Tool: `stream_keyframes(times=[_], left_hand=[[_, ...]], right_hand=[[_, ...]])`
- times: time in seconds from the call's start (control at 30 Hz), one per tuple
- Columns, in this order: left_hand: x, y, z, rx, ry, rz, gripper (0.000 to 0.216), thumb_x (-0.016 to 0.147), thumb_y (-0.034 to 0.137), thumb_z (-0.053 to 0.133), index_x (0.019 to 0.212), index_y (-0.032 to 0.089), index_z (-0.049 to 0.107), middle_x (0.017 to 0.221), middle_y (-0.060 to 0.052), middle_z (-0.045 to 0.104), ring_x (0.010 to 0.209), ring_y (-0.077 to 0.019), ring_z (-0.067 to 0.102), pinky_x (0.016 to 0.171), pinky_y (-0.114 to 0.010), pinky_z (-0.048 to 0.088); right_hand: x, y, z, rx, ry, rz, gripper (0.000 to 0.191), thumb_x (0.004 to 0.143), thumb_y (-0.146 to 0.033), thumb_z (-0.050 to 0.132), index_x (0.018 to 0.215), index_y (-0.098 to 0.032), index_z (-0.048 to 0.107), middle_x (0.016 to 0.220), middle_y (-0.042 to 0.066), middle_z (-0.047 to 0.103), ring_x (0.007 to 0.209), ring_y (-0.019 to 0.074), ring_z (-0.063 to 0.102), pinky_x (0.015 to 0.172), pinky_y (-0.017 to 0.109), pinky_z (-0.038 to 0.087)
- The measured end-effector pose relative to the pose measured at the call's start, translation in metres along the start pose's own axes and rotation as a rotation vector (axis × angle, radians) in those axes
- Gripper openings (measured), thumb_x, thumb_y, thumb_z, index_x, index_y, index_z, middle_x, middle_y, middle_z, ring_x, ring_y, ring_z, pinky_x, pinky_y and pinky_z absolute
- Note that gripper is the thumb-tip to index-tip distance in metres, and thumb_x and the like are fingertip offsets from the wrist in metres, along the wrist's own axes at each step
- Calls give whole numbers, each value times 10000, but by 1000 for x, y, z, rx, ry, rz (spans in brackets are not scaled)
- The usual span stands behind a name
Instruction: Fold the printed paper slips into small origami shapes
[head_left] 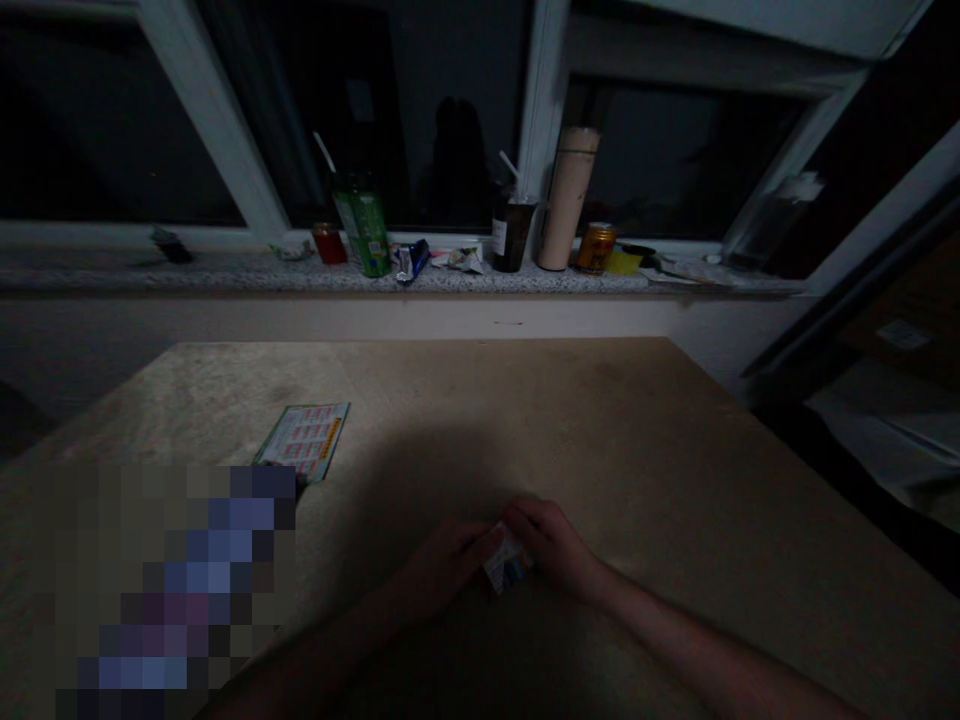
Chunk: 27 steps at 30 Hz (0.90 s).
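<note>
Both of my hands meet low over a tan table [600, 430] in dim light. My left hand [442, 570] and my right hand [555, 545] have their fingers closed on a small pack of printed cards [508, 565], which shows pale with coloured marks between them. A printed card sheet [304, 440] lies flat on the table to the upper left of my hands, apart from them.
A stone window sill [225, 272] runs along the back with a green bottle [364, 225], a red can [330, 243], a dark cup with a straw [512, 232], a tall beige flask [568, 198] and a gold can [597, 248]. A blurred patch covers the lower left.
</note>
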<state>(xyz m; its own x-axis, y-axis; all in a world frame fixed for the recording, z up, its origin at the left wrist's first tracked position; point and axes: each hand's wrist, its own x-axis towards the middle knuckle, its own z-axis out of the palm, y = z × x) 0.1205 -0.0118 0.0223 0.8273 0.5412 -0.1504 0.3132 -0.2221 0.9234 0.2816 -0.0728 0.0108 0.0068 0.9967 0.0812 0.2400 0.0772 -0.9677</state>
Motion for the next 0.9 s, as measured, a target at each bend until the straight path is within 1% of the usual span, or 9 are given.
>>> stream_keyframes(times=[0.1,0.2,0.33,0.43,0.53,0.63,0.7,0.8,0.9], left_hand=[[-1,-1,0,58,30,39,475,919,471,328,659,161,576,590,21,526,557,-124,476,550,-202,345],[0,3,-1,86,74,32,474,917,469,318,665,164,579,604,15,543,577,-134,488,572,-214,358],[2,4,-3,38,232,-22,461,902,486,345,692,164,600,627,5,568,618,-154,522,580,-223,381],[3,-1,-2,16,309,-44,445,884,496,380,697,166,612,643,-2,581,645,-168,539,601,-237,405],[0,-8,0,8,410,-86,388,844,505,442,808,184,657,787,-28,644,776,-205,579,708,-276,440],[-2,-10,0,-18,508,-112,346,813,484,486,923,207,662,939,-43,660,898,-228,580,794,-302,438],[-2,-7,-1,-7,477,-94,336,822,473,477,888,202,664,883,-36,666,847,-221,587,756,-291,444],[1,-2,-3,33,398,-60,372,859,465,428,780,183,658,737,-16,655,723,-197,582,670,-267,437],[3,0,-4,42,387,-63,377,881,438,413,788,174,664,741,-14,664,715,-194,587,665,-263,430]], right_hand=[[0,1,1,5,8,14,464,870,-571,394,622,-181,442,577,-37,379,535,100,336,487,224,279],[0,1,0,22,4,24,471,861,-582,404,617,-181,445,578,-37,375,534,100,337,481,220,283],[0,-2,-2,46,-55,-9,438,869,-556,422,670,-172,495,625,-23,410,584,109,372,527,223,312],[0,-3,-3,45,-82,-7,448,887,-544,399,660,-169,487,620,-26,386,579,105,352,528,225,301],[0,-3,-4,60,-106,2,458,883,-553,400,648,-168,478,606,-32,361,565,101,328,517,226,286],[-1,-4,-4,96,-119,13,463,870,-569,413,641,-170,472,609,-31,360,557,97,320,508,225,281],[0,-5,-4,117,-108,29,474,853,-583,432,622,-171,464,601,-32,350,544,93,308,491,222,268],[1,-3,-4,106,-48,69,508,812,-610,475,553,-178,410,553,-44,292,503,81,252,440,219,206],[2,-1,-4,87,0,88,536,789,-634,483,518,-188,358,528,-50,257,485,76,218,418,222,166]])
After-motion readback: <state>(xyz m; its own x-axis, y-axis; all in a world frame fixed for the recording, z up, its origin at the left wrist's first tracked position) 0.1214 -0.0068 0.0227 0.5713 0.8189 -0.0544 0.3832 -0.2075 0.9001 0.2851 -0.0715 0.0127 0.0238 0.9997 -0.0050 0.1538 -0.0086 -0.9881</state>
